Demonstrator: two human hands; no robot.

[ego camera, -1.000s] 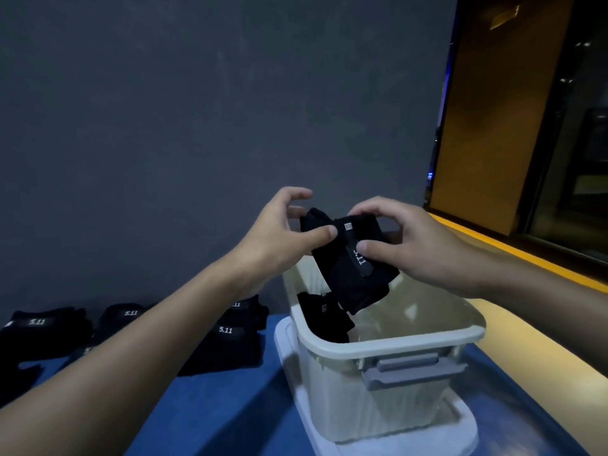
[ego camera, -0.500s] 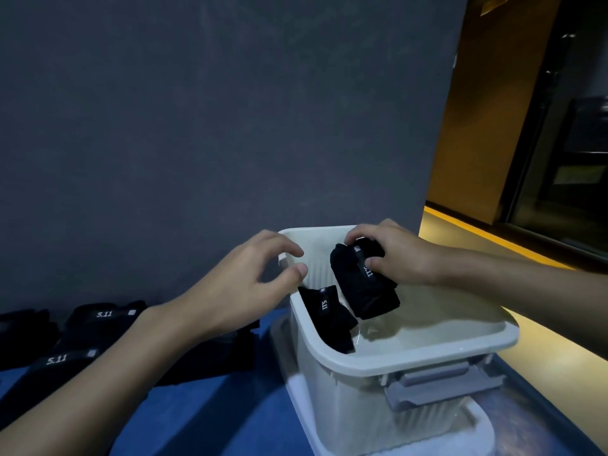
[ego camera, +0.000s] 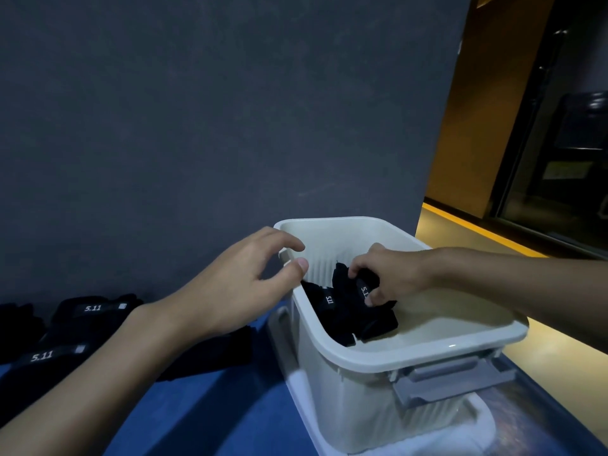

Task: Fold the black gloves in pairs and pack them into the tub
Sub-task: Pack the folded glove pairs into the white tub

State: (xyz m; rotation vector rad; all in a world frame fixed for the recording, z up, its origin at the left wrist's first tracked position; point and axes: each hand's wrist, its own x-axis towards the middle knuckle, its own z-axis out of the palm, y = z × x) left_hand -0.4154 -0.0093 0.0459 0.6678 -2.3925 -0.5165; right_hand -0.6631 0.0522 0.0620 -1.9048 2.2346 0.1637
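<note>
Dark grey wall (ego camera: 197,126) fills the upper left and centre of the frame; an orange-lit doorway with dark glass (ego camera: 526,143) occupies the upper right. Blue table surface (ego camera: 210,419) runs along the bottom.

Item 1: white ribbed plastic tub (ego camera: 408,353), one, lower centre-right, standing on a flat white plastic lid (ego camera: 473,432). One grey latch handle (ego camera: 450,383) shows on its near side.

Item 2: folded black glove bundles inside the tub, two that I can count. The first bundle (ego camera: 325,307) lies against the left inner wall, white "5.11" print showing. The second bundle (ego camera: 365,307) sits just right of it, touching it.

Item 3: my right hand (ego camera: 391,278), reaching in over the far right rim, fingers and thumb pinched around the top of the second bundle. The hand covers part of that bundle's upper edge.

Item 4: my left hand (ego camera: 237,287), centre frame, hovering outside the tub's left corner, fingers curled and apart from the thumb, holding nothing. I cannot tell whether the thumb tip touches the rim. The left forearm crosses the lower left of the frame and hides part of the glove pile behind it.

Item 5: loose black gloves with white "5.11" wrist labels (ego camera: 82,327), lying on the blue surface at lower left, against the wall. I read two labels; the exact glove count is unclear, since the dark shapes merge and the forearm blocks some.
</note>
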